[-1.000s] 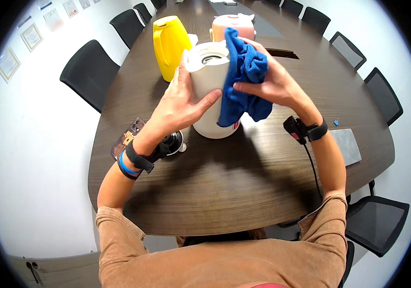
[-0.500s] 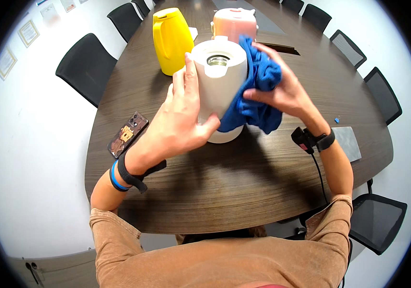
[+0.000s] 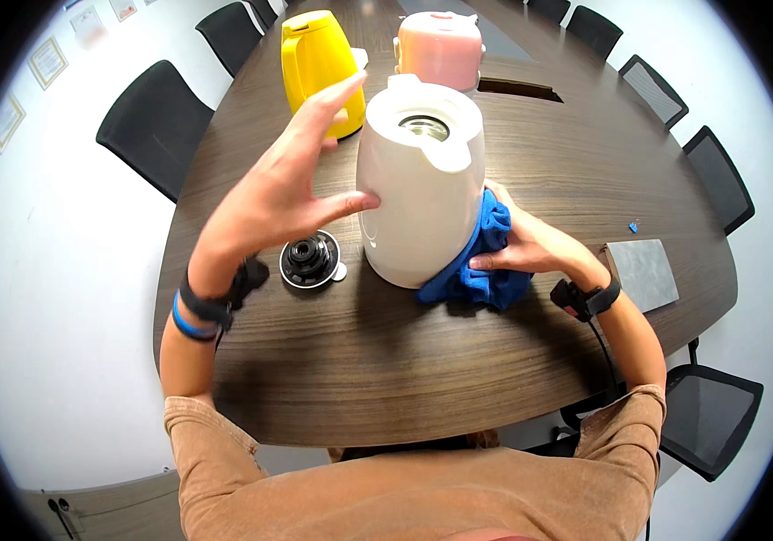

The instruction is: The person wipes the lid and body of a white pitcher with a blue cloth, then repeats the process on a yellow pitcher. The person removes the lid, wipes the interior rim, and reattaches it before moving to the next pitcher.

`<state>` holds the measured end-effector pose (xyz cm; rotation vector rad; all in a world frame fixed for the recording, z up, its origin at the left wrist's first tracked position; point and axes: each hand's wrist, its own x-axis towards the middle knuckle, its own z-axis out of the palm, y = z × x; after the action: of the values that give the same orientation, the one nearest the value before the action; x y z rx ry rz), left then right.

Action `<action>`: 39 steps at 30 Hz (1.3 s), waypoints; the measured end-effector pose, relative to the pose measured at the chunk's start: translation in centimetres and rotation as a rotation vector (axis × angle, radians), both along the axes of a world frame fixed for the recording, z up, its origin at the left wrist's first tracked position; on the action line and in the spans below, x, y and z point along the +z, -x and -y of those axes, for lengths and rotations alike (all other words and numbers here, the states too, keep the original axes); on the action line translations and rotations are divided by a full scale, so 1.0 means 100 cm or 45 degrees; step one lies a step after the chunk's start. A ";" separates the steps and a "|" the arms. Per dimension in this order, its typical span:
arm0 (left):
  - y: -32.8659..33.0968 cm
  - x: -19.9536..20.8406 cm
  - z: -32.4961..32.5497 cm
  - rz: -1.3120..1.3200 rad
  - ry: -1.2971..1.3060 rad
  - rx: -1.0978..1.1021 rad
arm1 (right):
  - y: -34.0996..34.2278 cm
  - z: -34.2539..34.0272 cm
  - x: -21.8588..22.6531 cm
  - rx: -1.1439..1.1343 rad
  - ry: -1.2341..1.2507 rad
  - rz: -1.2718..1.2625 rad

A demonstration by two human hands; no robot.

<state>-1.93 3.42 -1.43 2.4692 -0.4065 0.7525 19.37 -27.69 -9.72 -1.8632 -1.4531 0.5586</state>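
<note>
A white vacuum jug (image 3: 418, 203) stands in front of me, its round mouth uncovered and its spout turned toward the near right. Low on its right side, my right hand (image 3: 526, 242) grips a bunched blue cloth (image 3: 486, 261) pressed against the wall. My left hand (image 3: 283, 185) is spread at the jug's left, thumb tip at its side and fingers raised off it. Below that hand, a black jug lid (image 3: 311, 260) with a pale rim lies on the table, its threaded side up.
Behind stand a yellow jug (image 3: 322, 68) and a pink rice cooker (image 3: 441, 50) on the wooden table (image 3: 350, 379). A grey notebook (image 3: 644, 273) and a small blue scrap (image 3: 634, 226) lie at the right. Black chairs (image 3: 156, 126) line both sides.
The white jug has turned, swinging its spout rightward. My left hand has loosened and moved left, uncovering the lid and covering the phone's place. My right hand has slid the cloth lower.
</note>
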 end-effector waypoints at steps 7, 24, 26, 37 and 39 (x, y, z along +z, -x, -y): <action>-0.028 -0.020 -0.003 -0.268 0.309 -0.333 | 0.019 0.008 0.024 -0.220 -0.203 0.192; 0.020 -0.012 0.069 -0.019 -0.153 0.376 | 0.030 0.005 0.061 -0.527 -0.329 0.212; 0.025 -0.009 0.071 0.056 -0.229 0.434 | 0.015 0.006 0.042 -0.500 -0.002 0.058; 0.039 0.001 0.089 0.178 -0.550 0.764 | 0.043 0.000 0.049 -0.160 -0.474 0.137; 0.042 -0.001 0.092 0.190 -0.543 0.777 | 0.048 -0.004 0.073 -0.157 -0.645 0.269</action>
<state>-6.09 -5.78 -1.52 2.9874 0.1787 1.1980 14.53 -27.25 -2.37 -1.6176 -1.4341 -0.0719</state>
